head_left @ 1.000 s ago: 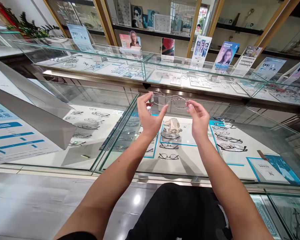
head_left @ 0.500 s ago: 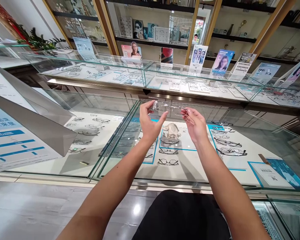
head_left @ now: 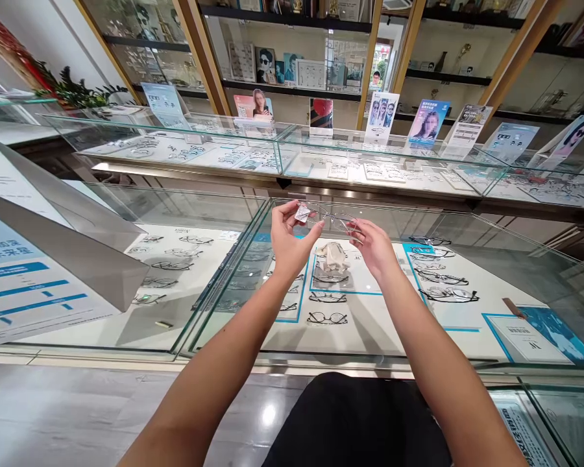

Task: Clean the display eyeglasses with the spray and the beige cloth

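Okay, lap: black clothing [head_left: 355, 428], bottom centre.
Floor: grey, glossy floor [head_left: 68, 415], light reflected in it.
Folded sign: white-and-blue card sign [head_left: 34, 272], left side, over the near display case [head_left: 292, 358].
Left hand: left hand [head_left: 289, 245], bare, raised above the case; thumb and fingers grasping the left end of the eyeglasses [head_left: 339, 222], by a small white tag [head_left: 302, 213].
Right hand: right hand [head_left: 377, 250], fingertips and thumb pinching the right end, fingers bent.
Eyeglasses: thin-framed, clear lenses, held up between both hands, well off the glass; exact frame outline hard to make out.
Cloth: crumpled beige cloth [head_left: 333, 256], seen just below the eyeglasses; on the glass or under it, can't tell.
Case, centre: dark-rimmed spectacles [head_left: 327, 318] in front of other pairs, blue-edged cards around.
Case, right: column of black spectacles [head_left: 448, 295], blue-bordered leaflet [head_left: 530, 337] nearer the corner.
Case, left: more spectacles in rows, small dark-and-gold bar [head_left: 164, 324] near the front edge.
Far case: glass-topped far display case [head_left: 282, 182], rows of eyewear, upright advertising cards [head_left: 382, 118] along it.
Back: wood-framed shelves [head_left: 292, 90] with pictures; green plant [head_left: 80, 87] far left.
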A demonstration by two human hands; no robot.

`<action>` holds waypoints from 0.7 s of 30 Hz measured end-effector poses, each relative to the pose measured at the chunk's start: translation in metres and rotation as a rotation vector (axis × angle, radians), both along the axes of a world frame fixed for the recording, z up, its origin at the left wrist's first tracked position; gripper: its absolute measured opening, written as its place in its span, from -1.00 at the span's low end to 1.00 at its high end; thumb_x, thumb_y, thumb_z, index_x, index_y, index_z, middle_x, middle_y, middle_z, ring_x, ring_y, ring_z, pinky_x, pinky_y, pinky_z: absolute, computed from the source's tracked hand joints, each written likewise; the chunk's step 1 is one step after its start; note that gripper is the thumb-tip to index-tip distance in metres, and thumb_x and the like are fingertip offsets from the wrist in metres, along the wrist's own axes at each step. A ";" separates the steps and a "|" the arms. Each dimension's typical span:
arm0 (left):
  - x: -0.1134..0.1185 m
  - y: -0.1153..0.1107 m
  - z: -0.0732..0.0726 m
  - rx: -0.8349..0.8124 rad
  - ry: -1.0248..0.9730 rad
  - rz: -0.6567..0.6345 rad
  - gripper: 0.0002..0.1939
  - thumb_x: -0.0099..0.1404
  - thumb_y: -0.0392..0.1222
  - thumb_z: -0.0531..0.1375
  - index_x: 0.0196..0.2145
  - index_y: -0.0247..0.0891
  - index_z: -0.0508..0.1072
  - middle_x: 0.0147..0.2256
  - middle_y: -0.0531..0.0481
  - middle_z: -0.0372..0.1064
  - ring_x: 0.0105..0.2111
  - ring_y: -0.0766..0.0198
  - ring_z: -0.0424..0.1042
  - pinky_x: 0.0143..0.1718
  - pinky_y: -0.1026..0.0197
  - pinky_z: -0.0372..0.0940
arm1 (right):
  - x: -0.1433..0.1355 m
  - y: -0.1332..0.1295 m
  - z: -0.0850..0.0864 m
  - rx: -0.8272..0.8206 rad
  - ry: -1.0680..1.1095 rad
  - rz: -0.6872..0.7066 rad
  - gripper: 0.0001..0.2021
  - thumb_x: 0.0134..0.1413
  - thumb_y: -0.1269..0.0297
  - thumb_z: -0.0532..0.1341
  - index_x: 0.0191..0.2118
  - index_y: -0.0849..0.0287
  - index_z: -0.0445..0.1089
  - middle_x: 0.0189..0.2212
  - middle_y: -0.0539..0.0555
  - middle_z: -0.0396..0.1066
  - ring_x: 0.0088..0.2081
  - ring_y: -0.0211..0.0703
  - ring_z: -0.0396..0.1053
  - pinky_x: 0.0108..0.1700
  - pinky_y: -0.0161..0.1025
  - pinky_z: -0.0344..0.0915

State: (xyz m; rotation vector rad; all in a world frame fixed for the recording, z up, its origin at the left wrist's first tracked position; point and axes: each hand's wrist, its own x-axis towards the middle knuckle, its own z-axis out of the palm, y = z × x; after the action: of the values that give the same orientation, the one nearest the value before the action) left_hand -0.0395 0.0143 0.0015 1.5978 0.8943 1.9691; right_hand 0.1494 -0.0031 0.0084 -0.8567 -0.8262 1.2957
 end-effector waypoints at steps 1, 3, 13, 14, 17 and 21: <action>-0.001 0.001 0.000 0.001 0.018 0.005 -0.33 0.13 -0.02 0.50 0.08 -0.16 0.30 0.01 -0.16 0.45 -0.05 0.11 0.57 -0.04 0.06 0.43 | 0.003 0.001 0.001 -0.014 0.000 0.026 -0.74 -0.10 0.07 0.47 -0.30 0.07 0.60 -0.18 0.06 0.64 -0.22 -0.17 0.51 -0.23 -0.26 0.34; -0.002 0.001 -0.001 -0.004 0.069 0.004 -0.32 0.13 -0.01 0.50 0.09 -0.16 0.31 0.02 -0.17 0.46 0.00 0.08 0.54 -0.01 0.04 0.43 | 0.011 0.002 0.004 -0.033 -0.019 0.081 -0.71 -0.05 -0.02 0.42 -0.28 0.07 0.62 -0.15 0.07 0.64 -0.20 -0.15 0.52 -0.21 -0.25 0.35; -0.002 -0.003 -0.001 -0.099 0.286 -0.211 -0.30 0.11 0.00 0.50 0.13 -0.17 0.37 0.09 -0.20 0.45 0.03 0.07 0.53 -0.01 0.07 0.46 | 0.028 0.001 0.009 -0.017 -0.295 0.347 -0.69 -0.15 0.06 0.53 -0.30 0.14 0.67 -0.41 0.05 0.60 -0.36 -0.23 0.45 -0.21 -0.26 0.27; -0.002 -0.004 -0.001 -0.104 0.287 -0.219 -0.30 0.11 0.00 0.50 0.13 -0.17 0.37 0.10 -0.20 0.45 0.05 0.06 0.53 -0.01 0.07 0.46 | 0.028 0.002 0.008 -0.018 -0.297 0.344 -0.69 -0.15 0.06 0.53 -0.30 0.15 0.67 -0.42 0.05 0.60 -0.36 -0.23 0.45 -0.20 -0.25 0.27; -0.002 -0.004 -0.002 -0.111 0.291 -0.248 -0.29 0.11 -0.02 0.50 0.14 -0.17 0.37 0.11 -0.21 0.45 0.09 0.03 0.51 0.01 0.05 0.46 | 0.030 0.004 0.003 -0.023 -0.307 0.374 -0.67 -0.12 0.03 0.52 -0.27 0.15 0.68 -0.38 0.06 0.61 -0.33 -0.22 0.46 -0.19 -0.24 0.26; -0.003 -0.004 -0.002 -0.106 0.321 -0.259 -0.31 0.14 -0.03 0.48 0.17 -0.16 0.37 0.15 -0.21 0.42 0.08 0.05 0.51 0.02 0.04 0.45 | 0.032 0.006 0.000 -0.026 -0.346 0.393 -0.69 -0.12 0.06 0.53 -0.26 0.13 0.68 -0.39 0.06 0.60 -0.33 -0.22 0.45 -0.18 -0.23 0.25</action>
State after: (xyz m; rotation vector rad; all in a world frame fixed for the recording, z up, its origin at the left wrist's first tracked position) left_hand -0.0421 0.0102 -0.0005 1.8924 0.8423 1.4925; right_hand 0.1816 0.0026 0.0080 -0.9879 -1.3026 1.5215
